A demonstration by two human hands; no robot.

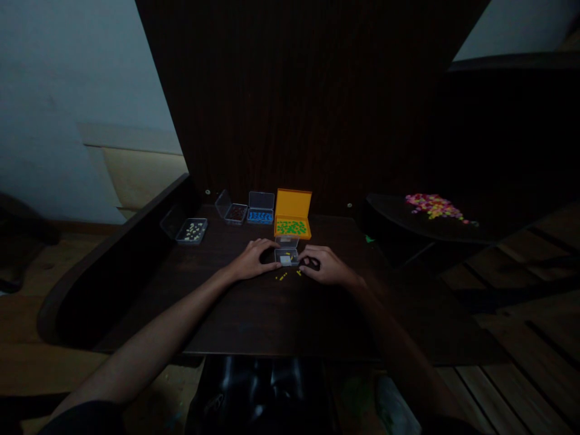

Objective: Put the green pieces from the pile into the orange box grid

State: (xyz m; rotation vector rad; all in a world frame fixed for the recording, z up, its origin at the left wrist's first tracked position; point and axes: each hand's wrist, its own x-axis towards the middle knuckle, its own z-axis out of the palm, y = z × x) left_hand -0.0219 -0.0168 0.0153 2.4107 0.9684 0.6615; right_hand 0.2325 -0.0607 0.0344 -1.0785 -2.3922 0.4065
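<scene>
You have five open boxes on the dark table (254,320). The small clear box (286,258) sits between your hands at the middle of the table, with something pale and a speck of yellow inside. Your left hand (251,260) is curled, its fingertips at the box's left edge. Your right hand (324,266) is curled just beside its right edge, in shadow. For either hand, you cannot tell whether it is actually gripping anything. Just in front of the box a few loose yellow pieces (281,276) lie on the wood, three or four of them, too small to count surely. Directly behind the small box, touching or nearly so, stands the orange box (293,212) with its lid raised, holding green pieces (291,228). To its left there are three more clear boxes, lids tipped back: the blue-filled box (260,215), the dark-red-filled box (236,212), and, farther left near the table's edge, the white-filled box (192,231). On a separate dark surface well off to your right lies one heap of mixed pink and yellow pieces (434,206). A single green scrap (369,239) lies between that surface and the orange box. Nothing stands between your hands and the small box. Any lettering on the boxes is too dim to read.
</scene>
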